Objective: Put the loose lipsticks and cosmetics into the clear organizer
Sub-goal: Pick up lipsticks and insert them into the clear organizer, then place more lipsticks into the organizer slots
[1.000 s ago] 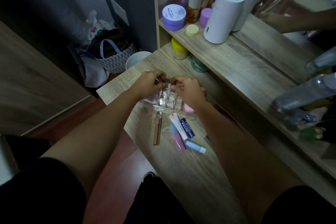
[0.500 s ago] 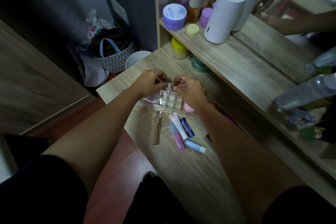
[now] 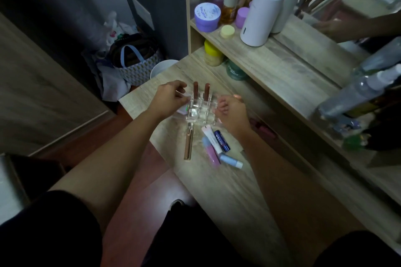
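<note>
A clear organizer (image 3: pixel 200 112) sits on the wooden desk (image 3: pixel 227 191). Two brown lipsticks (image 3: pixel 195 90) (image 3: pixel 206 91) stand upright in its far slots. My left hand (image 3: pixel 171 98) is at the organizer's left side, fingers loosely curled and holding nothing. My right hand (image 3: pixel 233 110) is at its right side, fingers apart and empty. Nearer me lie a rose-gold tube (image 3: pixel 188 144), a white tube (image 3: pixel 211 137), a dark blue Nivea stick (image 3: pixel 221 140), a pink tube (image 3: pixel 211 155) and a light blue stick (image 3: pixel 231 161).
A shelf (image 3: pixel 271 65) above the desk holds a purple jar (image 3: pixel 207 17), bottles and a white cylinder (image 3: pixel 262 13). A yellow-lidded jar (image 3: pixel 212 53) and a green jar (image 3: pixel 235 70) stand beneath it. Spray bottles (image 3: pixel 358 91) are at right. A bag (image 3: pixel 135 58) is on the floor at left.
Both hands let go of the two brown lipsticks and drew back to the organizer's sides; the lipsticks now stand uncovered in the far slots.
</note>
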A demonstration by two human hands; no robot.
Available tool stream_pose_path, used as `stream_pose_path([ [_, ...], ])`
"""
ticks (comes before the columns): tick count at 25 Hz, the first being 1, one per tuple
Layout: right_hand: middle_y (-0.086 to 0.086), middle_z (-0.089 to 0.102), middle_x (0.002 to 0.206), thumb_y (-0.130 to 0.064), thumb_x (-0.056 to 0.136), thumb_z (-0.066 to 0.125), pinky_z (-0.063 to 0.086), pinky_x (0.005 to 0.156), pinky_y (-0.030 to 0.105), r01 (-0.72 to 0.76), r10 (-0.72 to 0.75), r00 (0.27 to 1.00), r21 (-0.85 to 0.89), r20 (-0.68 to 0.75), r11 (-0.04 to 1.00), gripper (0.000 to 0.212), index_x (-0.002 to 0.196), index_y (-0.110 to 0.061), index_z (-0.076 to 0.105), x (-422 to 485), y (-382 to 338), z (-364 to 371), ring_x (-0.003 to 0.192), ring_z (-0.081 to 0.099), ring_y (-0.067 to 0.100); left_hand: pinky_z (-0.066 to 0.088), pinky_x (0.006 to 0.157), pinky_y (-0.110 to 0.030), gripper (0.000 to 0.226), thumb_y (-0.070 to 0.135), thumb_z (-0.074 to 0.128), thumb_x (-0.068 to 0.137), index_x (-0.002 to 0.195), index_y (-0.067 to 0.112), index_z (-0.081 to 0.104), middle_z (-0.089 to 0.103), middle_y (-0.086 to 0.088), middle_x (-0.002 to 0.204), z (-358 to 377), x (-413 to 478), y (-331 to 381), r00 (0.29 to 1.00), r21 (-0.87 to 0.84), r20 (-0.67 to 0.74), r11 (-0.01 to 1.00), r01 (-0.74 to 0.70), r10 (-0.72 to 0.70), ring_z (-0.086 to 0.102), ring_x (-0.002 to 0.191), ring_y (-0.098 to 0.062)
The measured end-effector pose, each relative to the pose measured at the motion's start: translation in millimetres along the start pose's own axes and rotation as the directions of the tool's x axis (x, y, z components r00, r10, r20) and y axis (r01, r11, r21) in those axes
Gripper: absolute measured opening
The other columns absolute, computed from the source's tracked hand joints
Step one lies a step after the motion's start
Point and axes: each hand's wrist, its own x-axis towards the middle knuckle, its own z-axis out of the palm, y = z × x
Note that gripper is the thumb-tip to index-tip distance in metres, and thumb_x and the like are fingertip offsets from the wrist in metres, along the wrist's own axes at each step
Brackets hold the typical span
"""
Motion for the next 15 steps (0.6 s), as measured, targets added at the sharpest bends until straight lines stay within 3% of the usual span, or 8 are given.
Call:
stream_pose_path([
  [2, 0.022, 0.068, 0.088, -0.004, 0.081, 0.067, 0.050, 0.076, 0.026, 0.005, 0.003, 0.996, -0.087, 0.095, 0.996, 0.012, 0.091, -0.002, 0.063, -15, 6, 0, 0.073, 0.057, 0.020, 0.037, 0.063, -0.006, 0.024, 0.015, 0.069, 0.080, 0.101, 0.006, 0.066, 0.069, -0.008, 0.088, 3, -21, -4, 1.000, 0.036, 0.009, 0.999, -0.011, 0.011, 0.059, 0.075, -0.012],
  [4, 0.018, 0.071, 0.092, -0.013, 0.083, 0.065, 0.047, 0.078, 0.026, 0.002, 0.044, 0.979, -0.223, 0.200, 0.975, 0.013, 0.091, -0.004, 0.065, -35, 10, 3, 0.078, 0.059, 0.019, 0.036, 0.059, -0.008, 0.012, 0.014, 0.068, 0.081, 0.089, 0.006, 0.069, 0.072, -0.013, 0.084, 11, -49, -10, 0.996, 0.088, 0.086, 0.996, -0.022, 0.015, 0.062, 0.072, -0.017],
  [8, 0.016, 0.071, 0.092, -0.024, 0.079, 0.065, 0.050, 0.081, 0.036, 0.054, 0.109, 0.947, -0.482, 0.303, 0.874, 0.023, 0.087, -0.003, 0.066, -65, 9, 15, 0.090, 0.065, 0.031, 0.044, 0.073, -0.034, 0.023, 0.025, 0.068, 0.080, 0.081, 0.002, 0.064, 0.070, -0.020, 0.084, 37, -81, -25, 0.969, 0.180, 0.203, 0.978, 0.103, -0.139, 0.064, 0.081, -0.033],
  [11, 0.018, 0.068, 0.093, -0.024, 0.079, 0.062, 0.049, 0.072, 0.034, 0.072, 0.130, 0.942, -0.565, 0.310, 0.822, 0.025, 0.090, -0.002, 0.062, -81, 10, 25, 0.088, 0.065, 0.034, 0.045, 0.071, -0.036, 0.034, 0.038, 0.072, 0.077, 0.080, 0.008, 0.057, 0.068, -0.019, 0.088, 56, -90, -30, 0.945, 0.194, 0.194, 0.955, 0.225, -0.262, 0.061, 0.084, -0.032],
  [15, 0.020, 0.066, 0.094, -0.020, 0.085, 0.052, 0.047, 0.071, 0.035, 0.037, 0.089, 0.975, -0.544, 0.203, 0.839, 0.020, 0.091, -0.002, 0.058, -94, 11, 37, 0.088, 0.063, 0.038, 0.046, 0.074, -0.033, 0.034, 0.036, 0.075, 0.073, 0.086, 0.007, 0.062, 0.070, -0.017, 0.093, 68, -88, -28, 0.938, 0.168, 0.137, 0.940, 0.296, -0.320, 0.062, 0.091, -0.031],
])
